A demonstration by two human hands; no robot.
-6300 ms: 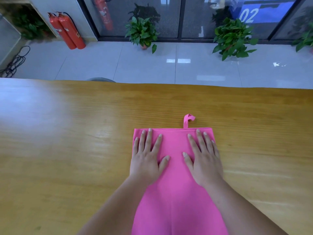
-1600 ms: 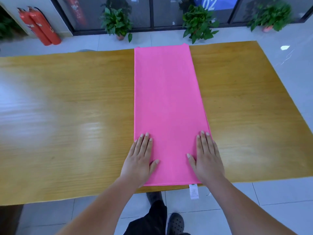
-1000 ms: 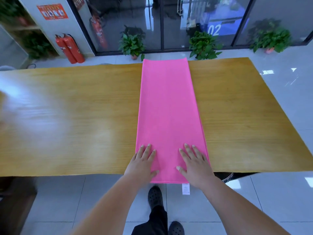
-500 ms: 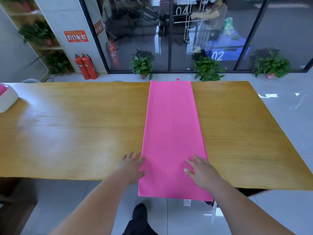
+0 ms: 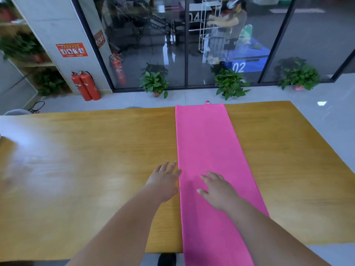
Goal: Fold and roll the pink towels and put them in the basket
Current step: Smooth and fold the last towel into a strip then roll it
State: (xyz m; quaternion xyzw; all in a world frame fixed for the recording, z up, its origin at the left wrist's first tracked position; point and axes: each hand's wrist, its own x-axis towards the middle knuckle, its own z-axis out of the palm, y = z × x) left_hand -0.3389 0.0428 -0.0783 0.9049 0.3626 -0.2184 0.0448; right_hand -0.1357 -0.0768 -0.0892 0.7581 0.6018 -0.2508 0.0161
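Your pink towel lies as one long folded strip across the wooden surface, its far end at the far edge, where a small loop sticks out. The near end hangs over the near edge and is cut off by the bottom of the view, so you can't see how it finishes.

Your left hand is open with its fingers spread. It sits over the wood just beside the towel's left edge, one fingertip reaching that edge. Your right hand is also open, fingers loosely apart, over the towel's near half. There's a shadow under it, so I cannot tell whether it rests on the cloth. Both forearms hide part of the surface and towel.

A dark shoe shows below the near edge, mostly cut off.

Behind the glass, "02" reads clearly on a blue panel, and "04" is half hidden by the door frame. The red notice on the pillar is too small to read, as are the labels on the two fire extinguishers.
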